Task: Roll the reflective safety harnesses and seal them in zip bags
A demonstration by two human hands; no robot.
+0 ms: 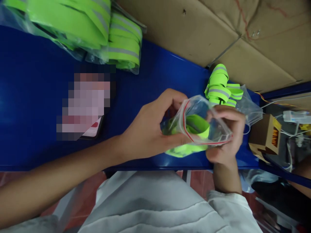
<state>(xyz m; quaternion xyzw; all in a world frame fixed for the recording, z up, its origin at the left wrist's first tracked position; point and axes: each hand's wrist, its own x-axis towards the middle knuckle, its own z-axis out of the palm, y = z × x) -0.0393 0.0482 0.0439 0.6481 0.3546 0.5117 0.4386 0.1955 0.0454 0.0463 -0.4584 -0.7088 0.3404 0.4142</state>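
Note:
Both hands hold a small clear zip bag with a red seal line over the front edge of the blue table. A folded neon-green band sits partly inside the bag, and its lower end hangs out below. My left hand is closed around the bag's left side and the band. My right hand pinches the bag's open right edge.
Bags of neon-green reflective bands lie at the back left. A loose bunch of bands and an empty clear bag lie behind my right hand. A phone lies at left, a small cardboard box at right, large cartons behind.

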